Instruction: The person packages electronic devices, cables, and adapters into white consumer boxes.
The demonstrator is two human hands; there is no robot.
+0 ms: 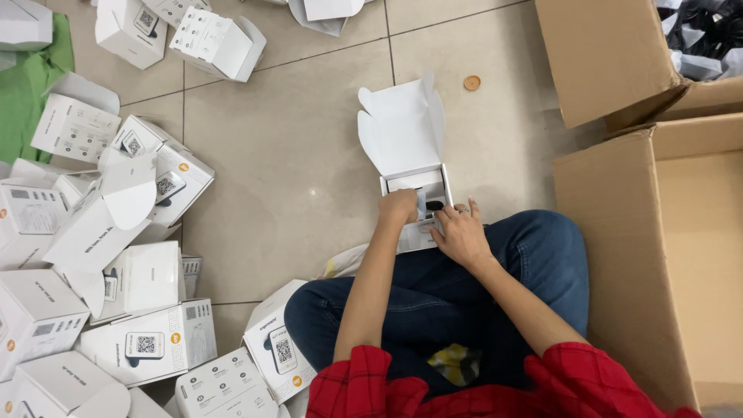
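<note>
— White box (412, 182): lying open on the tiled floor (294, 155) just ahead of the knees, lid flap pointing away, long axis running away from the body.
— Both hands touching?
— Left hand (398, 207) curling over the near left rim; right hand (460, 232) pinching a small pale insert (422, 205) at the opening.
— Room around?
— Cardboard cartons (658, 232) crowding the right edge, boxes (116, 255) piling along the left.

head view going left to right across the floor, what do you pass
green sheet → pile of white boxes → left hand → open white box → right hand → round brown disc → big cardboard box
</note>
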